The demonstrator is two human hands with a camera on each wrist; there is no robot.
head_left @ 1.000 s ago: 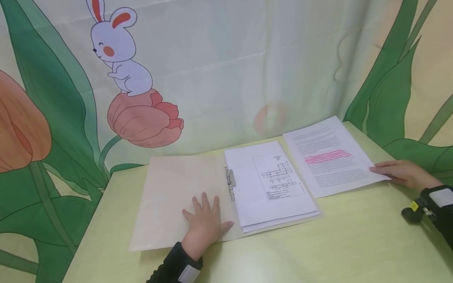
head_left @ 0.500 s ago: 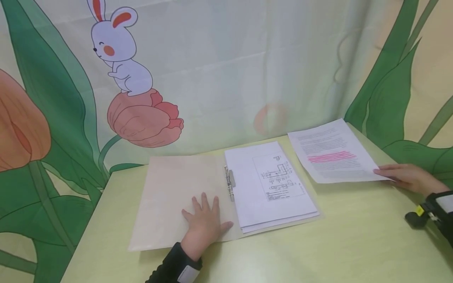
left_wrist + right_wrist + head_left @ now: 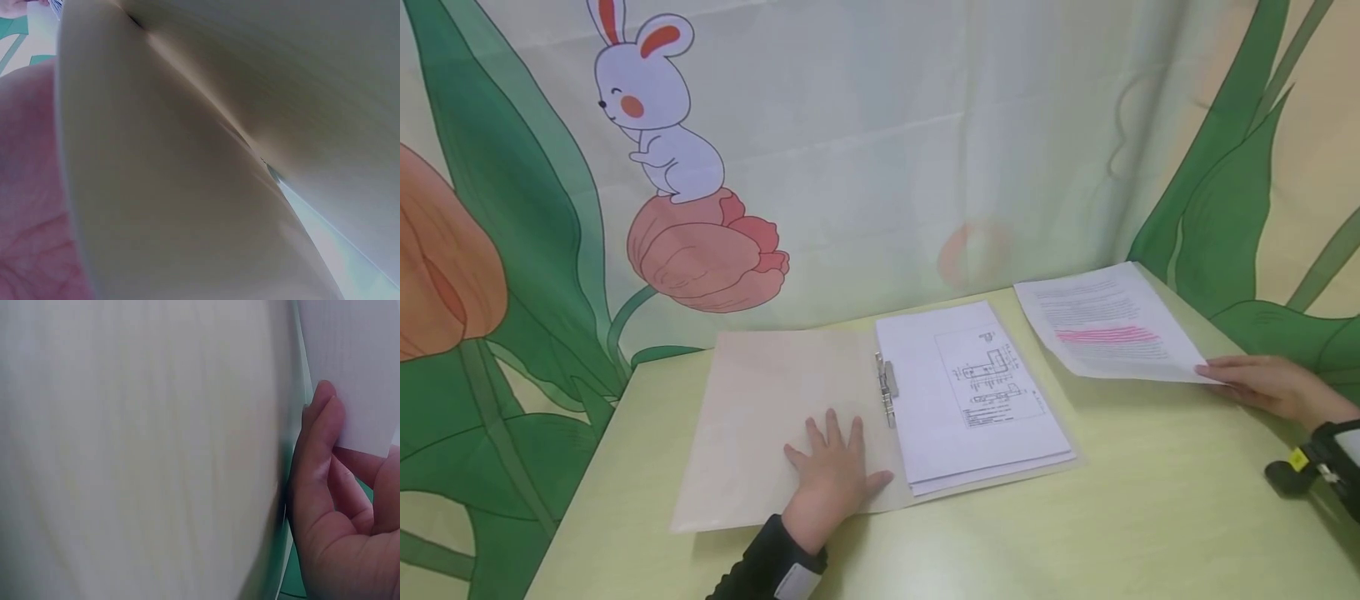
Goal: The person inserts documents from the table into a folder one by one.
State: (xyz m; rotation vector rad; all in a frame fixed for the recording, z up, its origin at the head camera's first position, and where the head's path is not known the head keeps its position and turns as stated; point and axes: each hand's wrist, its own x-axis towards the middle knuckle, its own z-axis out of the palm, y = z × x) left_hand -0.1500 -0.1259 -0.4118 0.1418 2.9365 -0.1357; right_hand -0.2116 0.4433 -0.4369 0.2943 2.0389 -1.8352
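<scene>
An open beige folder [image 3: 760, 433] lies on the table, with a metal clip [image 3: 886, 387] along its fold. My left hand [image 3: 831, 483] rests with spread fingers on the folder's left cover near the fold; the left wrist view shows part of the palm beside the cover's edge. On the folder's right side sits a stack of white sheets [image 3: 947, 442], the top one bearing a line drawing. Farther right, my right hand [image 3: 1277, 387] pinches the near right corner of a printed sheet [image 3: 1097, 300] with pink highlighted lines. That sheet's near edge curves up off the table.
The pale yellow-green table [image 3: 1075, 533] reaches back to a hanging curtain [image 3: 865, 150] printed with a rabbit and tulips. A wrist camera [image 3: 1292, 475] on a black strap sits below the right hand.
My right hand has drawn slightly right with the sheet's corner. The near edge of the highlighted sheet has lifted and bowed, and the sheet has shifted right. My left hand has stayed in place.
</scene>
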